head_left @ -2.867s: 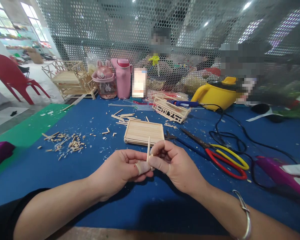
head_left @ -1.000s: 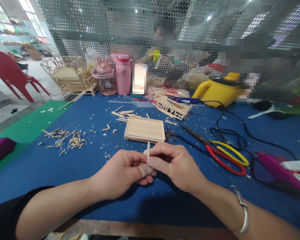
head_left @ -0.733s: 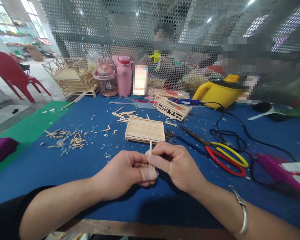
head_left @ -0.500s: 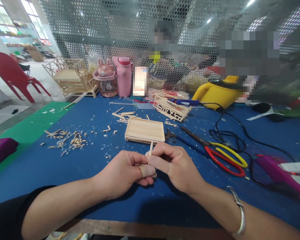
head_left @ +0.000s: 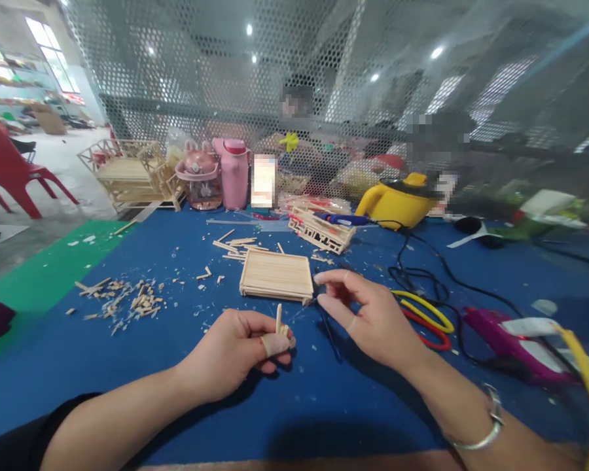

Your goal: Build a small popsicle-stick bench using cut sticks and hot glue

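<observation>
Several short wooden sticks (head_left: 279,320) are pinched between the thumb and fingers of my left hand (head_left: 245,350), one of them pointing upward. My right hand (head_left: 366,314) has its thumb and index finger apart, with nothing visible between them. Those fingertips hover by the right end of a small rectangular wooden slatted tray (head_left: 277,275). Beneath the right hand lies a dark blue-handled tool, its handle (head_left: 330,335) partly showing and the rest hidden. Tape wraps my left thumb.
Wood scraps (head_left: 144,299) litter the left. Behind the tray stand a small wooden frame (head_left: 321,230), a pink bottle (head_left: 234,175) and a yellow pot (head_left: 397,203). Scissors (head_left: 429,320), a purple glue gun (head_left: 510,340) and a black cord (head_left: 422,278) lie to the right.
My right hand has let go of the sticks and moved right, its fingers spreading. The left hand keeps hold of them. The camera view has tilted up and turned slightly right.
</observation>
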`<action>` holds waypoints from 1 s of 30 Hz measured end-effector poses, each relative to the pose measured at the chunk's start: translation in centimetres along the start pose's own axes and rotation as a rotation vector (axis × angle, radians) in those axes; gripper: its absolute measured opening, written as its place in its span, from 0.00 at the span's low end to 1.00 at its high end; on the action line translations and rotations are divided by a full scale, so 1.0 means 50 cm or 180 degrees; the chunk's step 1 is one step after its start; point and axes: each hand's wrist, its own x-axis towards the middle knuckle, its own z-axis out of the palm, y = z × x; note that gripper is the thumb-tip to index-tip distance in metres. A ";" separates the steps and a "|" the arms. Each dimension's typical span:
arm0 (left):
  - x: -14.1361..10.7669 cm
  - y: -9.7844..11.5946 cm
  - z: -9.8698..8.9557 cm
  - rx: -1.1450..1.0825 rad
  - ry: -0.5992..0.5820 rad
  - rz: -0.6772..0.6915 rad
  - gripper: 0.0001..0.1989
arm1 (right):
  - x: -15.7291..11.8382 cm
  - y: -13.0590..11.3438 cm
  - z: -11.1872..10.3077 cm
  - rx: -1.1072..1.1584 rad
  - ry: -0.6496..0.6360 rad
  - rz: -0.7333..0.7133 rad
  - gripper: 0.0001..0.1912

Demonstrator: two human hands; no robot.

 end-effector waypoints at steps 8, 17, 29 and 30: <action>0.004 0.005 -0.009 -0.0168 0.0035 0.0074 0.18 | -0.046 0.088 -0.087 -0.1930 0.0146 0.0916 0.18; -0.004 0.006 -0.014 -0.0441 0.0016 0.0227 0.16 | -0.032 0.012 -0.005 -0.1938 -0.0908 0.0724 0.41; -0.003 0.007 -0.021 -0.0632 -0.0039 0.0104 0.08 | -0.053 -0.001 -0.049 -0.2130 -0.0529 0.1299 0.23; -0.003 0.007 -0.021 -0.0659 -0.0029 0.0100 0.07 | -0.057 0.005 -0.054 -0.2089 -0.0465 0.1361 0.23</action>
